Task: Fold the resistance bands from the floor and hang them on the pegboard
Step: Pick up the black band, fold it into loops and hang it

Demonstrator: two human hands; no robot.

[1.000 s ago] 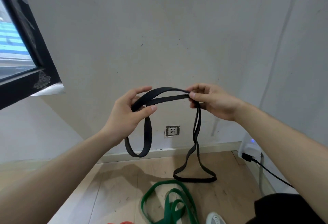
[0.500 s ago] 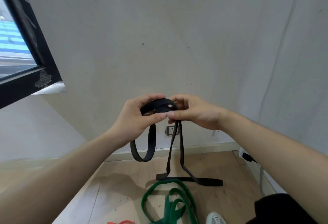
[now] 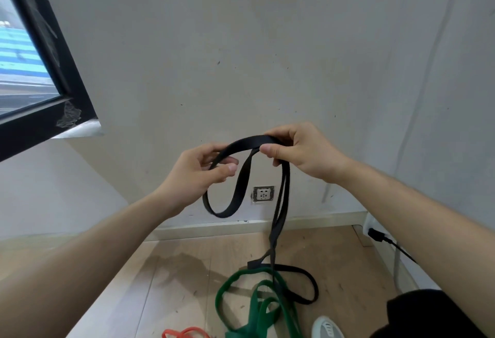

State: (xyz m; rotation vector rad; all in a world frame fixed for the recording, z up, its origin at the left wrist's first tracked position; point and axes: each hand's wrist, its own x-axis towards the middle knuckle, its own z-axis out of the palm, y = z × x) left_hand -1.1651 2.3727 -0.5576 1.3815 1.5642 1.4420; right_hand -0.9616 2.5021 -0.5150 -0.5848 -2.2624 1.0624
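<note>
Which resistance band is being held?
The black band, gripped by the left hand and right hand; the green band and orange band lie on the floor.

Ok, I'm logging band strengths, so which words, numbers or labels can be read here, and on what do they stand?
None can be read in this view.
Black band: no print shows.
Green band: no print shows.
Orange band: only an edge in view, no print.
Wall socket: any marking too small to read.

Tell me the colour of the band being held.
The band is black, seen best in the head view.
</note>
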